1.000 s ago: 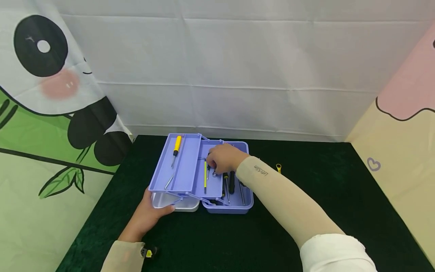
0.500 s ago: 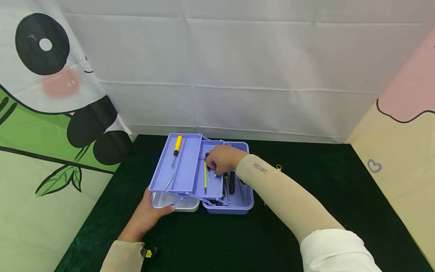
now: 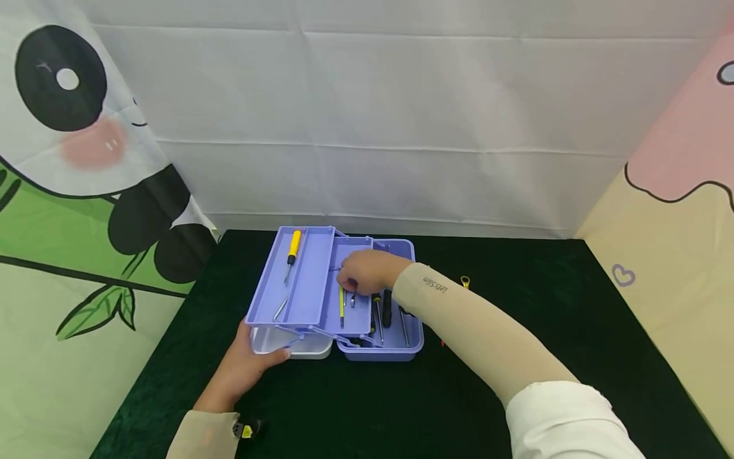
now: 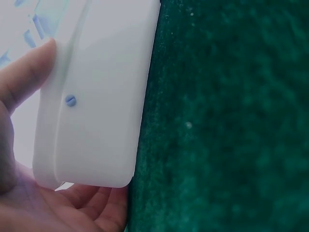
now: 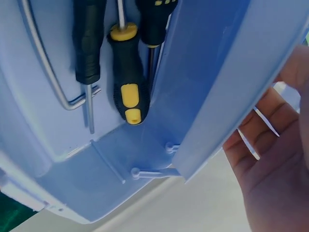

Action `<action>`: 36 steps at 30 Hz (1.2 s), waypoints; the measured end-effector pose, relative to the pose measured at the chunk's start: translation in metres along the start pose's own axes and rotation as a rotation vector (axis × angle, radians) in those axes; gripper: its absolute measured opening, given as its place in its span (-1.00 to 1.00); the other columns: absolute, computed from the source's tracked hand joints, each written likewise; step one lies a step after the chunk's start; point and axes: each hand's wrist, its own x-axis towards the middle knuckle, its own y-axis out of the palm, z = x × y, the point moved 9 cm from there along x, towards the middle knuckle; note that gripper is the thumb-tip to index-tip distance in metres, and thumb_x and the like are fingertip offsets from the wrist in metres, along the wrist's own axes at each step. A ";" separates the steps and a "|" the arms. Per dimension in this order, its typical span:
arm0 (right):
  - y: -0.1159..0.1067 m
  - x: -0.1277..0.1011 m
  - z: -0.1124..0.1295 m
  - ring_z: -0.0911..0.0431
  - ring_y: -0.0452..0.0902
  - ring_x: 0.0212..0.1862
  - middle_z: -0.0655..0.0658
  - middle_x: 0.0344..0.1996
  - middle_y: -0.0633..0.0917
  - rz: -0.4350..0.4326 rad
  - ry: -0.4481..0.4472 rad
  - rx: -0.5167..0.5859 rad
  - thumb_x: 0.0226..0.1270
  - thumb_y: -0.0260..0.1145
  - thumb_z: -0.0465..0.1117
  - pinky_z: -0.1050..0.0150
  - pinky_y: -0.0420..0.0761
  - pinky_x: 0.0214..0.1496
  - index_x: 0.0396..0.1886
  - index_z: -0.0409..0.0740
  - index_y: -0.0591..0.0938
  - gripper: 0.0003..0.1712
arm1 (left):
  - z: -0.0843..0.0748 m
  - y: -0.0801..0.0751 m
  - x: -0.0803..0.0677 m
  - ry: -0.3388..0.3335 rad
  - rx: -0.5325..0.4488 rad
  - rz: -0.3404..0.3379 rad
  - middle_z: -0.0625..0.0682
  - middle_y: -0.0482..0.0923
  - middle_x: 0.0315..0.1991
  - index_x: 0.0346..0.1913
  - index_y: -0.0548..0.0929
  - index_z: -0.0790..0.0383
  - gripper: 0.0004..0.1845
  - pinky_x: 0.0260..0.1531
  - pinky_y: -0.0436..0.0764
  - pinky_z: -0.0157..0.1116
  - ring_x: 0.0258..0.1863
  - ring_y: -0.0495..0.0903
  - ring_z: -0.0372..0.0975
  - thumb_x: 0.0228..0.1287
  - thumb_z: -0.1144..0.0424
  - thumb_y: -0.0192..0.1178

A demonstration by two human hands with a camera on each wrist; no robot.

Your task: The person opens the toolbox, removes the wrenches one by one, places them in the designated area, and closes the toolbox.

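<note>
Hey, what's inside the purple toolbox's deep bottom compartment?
A black-and-yellow screwdriver, two other dark-handled tools and a bent metal rod show. The middle tray and right sleeve block part of the view; whatever lies beneath is hidden.

Dark lettering point(image 3: 434, 284), "Let's Slim", on right beige sleeve point(image 3: 482, 325)

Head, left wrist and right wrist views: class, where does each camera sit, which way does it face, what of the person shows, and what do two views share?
Head: worn on the head, facing forward and down at the toolbox; left hand, right hand and both sleeved forearms show.
Left wrist: on that wrist, facing the white lid and green cloth; left thumb and fingers show.
Right wrist: on that wrist, looking into the deep bottom compartment; part of the right hand shows.
Shared: head and left wrist both show the white lid.
</note>
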 end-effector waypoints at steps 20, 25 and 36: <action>-0.018 -0.020 0.021 0.14 0.45 -0.13 0.12 -0.25 0.58 -0.035 -0.027 -0.092 0.44 0.27 -0.40 0.29 0.52 0.00 -0.25 0.14 0.70 -0.71 | -0.001 0.000 -0.001 0.029 -0.006 0.007 0.25 -0.17 0.65 0.67 -0.38 -0.09 0.38 0.42 -0.01 0.37 0.52 0.04 0.25 0.13 -0.12 0.54; -0.022 -0.032 0.024 0.15 0.44 -0.12 0.13 -0.23 0.56 -0.048 -0.023 -0.113 0.47 0.27 -0.36 0.33 0.53 -0.03 -0.16 0.17 0.71 -0.73 | -0.002 -0.001 -0.001 0.027 -0.001 0.002 0.24 -0.17 0.65 0.67 -0.38 -0.09 0.38 0.42 -0.01 0.38 0.52 0.05 0.25 0.14 -0.10 0.54; -0.027 -0.066 0.004 0.18 0.46 -0.18 0.13 -0.24 0.56 -0.052 0.062 -0.117 0.36 0.37 -0.40 0.34 0.56 -0.06 -0.08 0.14 0.70 -0.68 | -0.004 -0.001 -0.002 0.022 0.007 -0.003 0.25 -0.15 0.64 0.67 -0.35 -0.05 0.38 0.43 -0.02 0.37 0.51 0.07 0.23 0.13 -0.11 0.55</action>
